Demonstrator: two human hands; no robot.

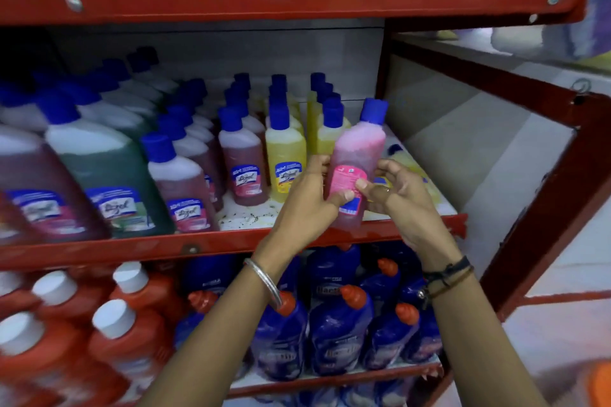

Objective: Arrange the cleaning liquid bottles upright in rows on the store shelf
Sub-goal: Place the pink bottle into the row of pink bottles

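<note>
Head cam has both hands right in the middle, so I get a good look. My left hand (pixel 309 204) is wrapped round the lower part of a pink bottle (pixel 355 168), thumb across the label, fingers behind it. My right hand (pixel 393 191) is on the other side, thumb tip pressed on the label and the other fingers loosely curled and spread, not really clamped on. Pink bottle is upright but tilted a bit to the right, blue cap on top, its base sitting about level with the red front lip of the middle shelf (pixel 231 241) near the right end. Just behind it are rows of yellow bottles (pixel 286 155) with blue caps, standing upright, and left of those the maroon bottles (pixel 243 158) in rows too. Further left it's bigger stuff, a green bottle (pixel 109 175) and a large maroon one (pixel 36 188), pretty blurry. To the right of the pink one something yellow (pixel 410 158) seems to be lying down on the shelf, can't make it out properly. Shelf below has dark blue bottles with orange caps (pixel 340 324) and orange bottles with white caps (pixel 125 324) on the left. Silver bangle (pixel 264 281) on the left wrist, dark threads (pixel 446 277) on the right.
</note>
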